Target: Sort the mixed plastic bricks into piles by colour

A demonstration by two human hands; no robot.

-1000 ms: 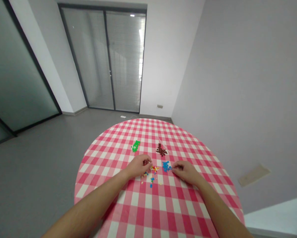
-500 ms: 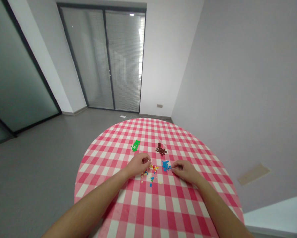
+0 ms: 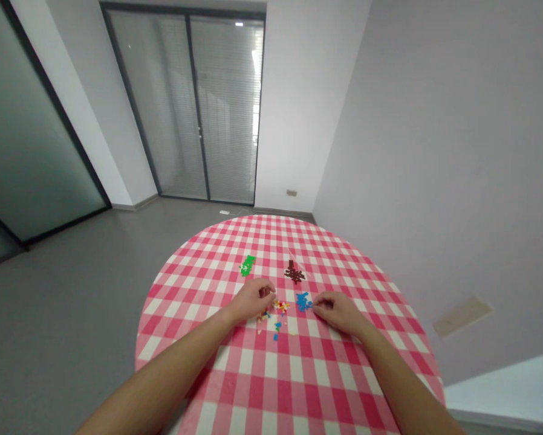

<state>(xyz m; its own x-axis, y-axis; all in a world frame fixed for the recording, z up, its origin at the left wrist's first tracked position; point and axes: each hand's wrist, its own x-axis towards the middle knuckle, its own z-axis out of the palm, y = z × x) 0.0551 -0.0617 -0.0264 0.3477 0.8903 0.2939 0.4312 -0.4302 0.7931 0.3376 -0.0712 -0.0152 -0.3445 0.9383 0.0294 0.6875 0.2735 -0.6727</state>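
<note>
A round table with a pink-and-white gingham cloth [image 3: 271, 368] fills the lower middle of the view. Small plastic bricks lie on it in sorted piles: green [image 3: 248, 265], dark brown [image 3: 294, 273] and blue [image 3: 303, 301]. A loose mix of small multicoloured bricks [image 3: 280, 307] is scattered between my hands. My left hand [image 3: 253, 300] has its fingers curled just above the left of this mix. My right hand [image 3: 336, 312] has its fingertips drawn together beside the blue pile. Any brick inside either hand is hidden.
A glass sliding door with blinds [image 3: 226, 109] stands in the far wall. A dark-framed glass partition [image 3: 31, 121] runs along the left. Grey floor [image 3: 63, 302] surrounds the table, and a pale wall [image 3: 435, 151] rises on the right.
The view has tilted slightly. My left hand has drawn back a little from the multicoloured bricks, and my right hand stays close to the blue pile.
</note>
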